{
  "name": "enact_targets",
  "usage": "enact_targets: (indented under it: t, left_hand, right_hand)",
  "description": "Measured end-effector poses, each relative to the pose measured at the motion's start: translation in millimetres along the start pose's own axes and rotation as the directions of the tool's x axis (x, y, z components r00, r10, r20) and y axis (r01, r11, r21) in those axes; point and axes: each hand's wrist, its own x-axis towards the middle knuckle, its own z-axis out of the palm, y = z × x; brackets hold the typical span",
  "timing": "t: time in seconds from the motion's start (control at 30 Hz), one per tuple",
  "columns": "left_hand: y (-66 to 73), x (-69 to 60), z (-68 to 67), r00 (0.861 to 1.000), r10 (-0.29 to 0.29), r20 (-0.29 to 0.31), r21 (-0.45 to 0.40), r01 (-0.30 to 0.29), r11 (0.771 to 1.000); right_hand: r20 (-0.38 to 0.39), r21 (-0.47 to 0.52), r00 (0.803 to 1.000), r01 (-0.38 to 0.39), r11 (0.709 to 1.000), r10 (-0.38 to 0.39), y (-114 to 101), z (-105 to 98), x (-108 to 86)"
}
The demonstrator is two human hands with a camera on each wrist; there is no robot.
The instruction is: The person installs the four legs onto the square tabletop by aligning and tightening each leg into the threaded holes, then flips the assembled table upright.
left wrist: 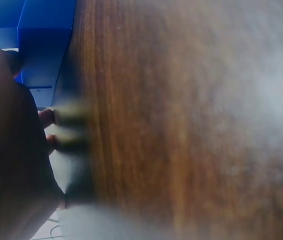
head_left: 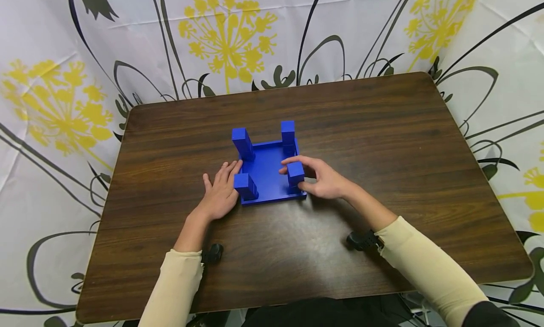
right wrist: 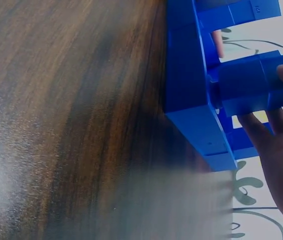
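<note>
A blue square base point(head_left: 268, 169) with a low raised rim lies on the table, an upright blue post at each corner. My right hand point(head_left: 326, 180) grips the near-right post point(head_left: 295, 172) between thumb and fingers. In the right wrist view this post point(right wrist: 244, 85) stands at the base's corner, and a narrow gap shows near its foot. My left hand point(head_left: 220, 195) lies with its fingers extended along the base's left side, beside the near-left post point(head_left: 244, 185). The far-left post point(head_left: 241, 140) and far-right post point(head_left: 288, 132) stand untouched. The left wrist view is partly dark and blurred.
The brown wood-grain table point(head_left: 382, 143) extends around the base on all sides. Behind it hangs a white cloth point(head_left: 297, 29) with yellow and grey plant prints. A black wrist device point(head_left: 212, 254) sits at the left wrist, another point(head_left: 363, 240) at the right.
</note>
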Motion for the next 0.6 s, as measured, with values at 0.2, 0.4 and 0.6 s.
enact_targets:
  t: [0.2,0.4,0.6]
  left_hand:
    - [-0.4,0.1,1.0,1.000,0.000,-0.003,0.005,0.000,1.000]
    - [-0.5,0.4,1.7,1.000,0.000,-0.004,0.003,0.000,1.000]
    - [0.0,0.6,0.9,1.000,-0.002,0.002,0.002,0.002,1.000]
  right_hand:
    - [0.013,0.036,1.000,0.013,0.999,-0.013,12.0,-3.0,-0.6]
    - [0.010,-0.018,1.000,-0.015,1.000,0.015,11.9,-5.5,-2.5]
    - [-0.055,-0.139,0.997,-0.064,0.988,0.056,11.2,-6.0,-2.4]
